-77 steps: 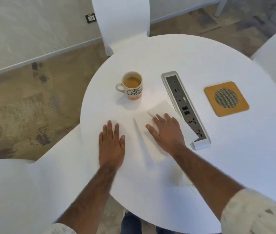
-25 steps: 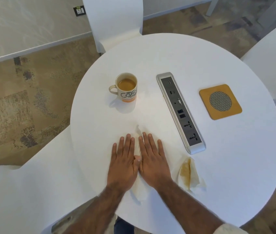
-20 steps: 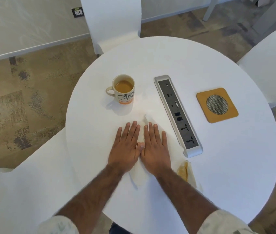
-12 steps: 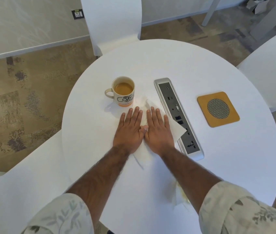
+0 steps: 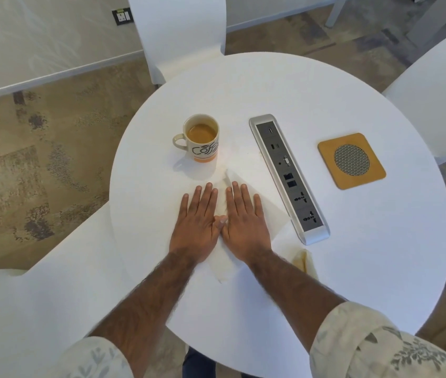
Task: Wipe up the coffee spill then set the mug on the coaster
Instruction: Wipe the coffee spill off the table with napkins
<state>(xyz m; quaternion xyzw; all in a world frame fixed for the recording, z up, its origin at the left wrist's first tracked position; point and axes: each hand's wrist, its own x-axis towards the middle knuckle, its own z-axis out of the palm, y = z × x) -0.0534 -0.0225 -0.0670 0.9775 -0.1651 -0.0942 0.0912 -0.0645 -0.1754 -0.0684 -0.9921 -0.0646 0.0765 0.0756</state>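
Flat hands [image 5: 217, 222] slid back, fingers [image 5: 208, 196] spread on thin white napkin [image 5: 269, 211]

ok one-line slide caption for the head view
Both hands press a napkin flat beside the full mug; coaster waits empty.

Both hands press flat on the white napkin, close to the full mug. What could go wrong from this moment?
1. The mug stands just beyond the left hand and right hand; a forward wipe with the napkin could bump it and spill more coffee.
2. The socket strip lies beside the napkin, so pushed liquid might reach it.
3. The stained tissue near the right forearm could be dragged and smear the table.
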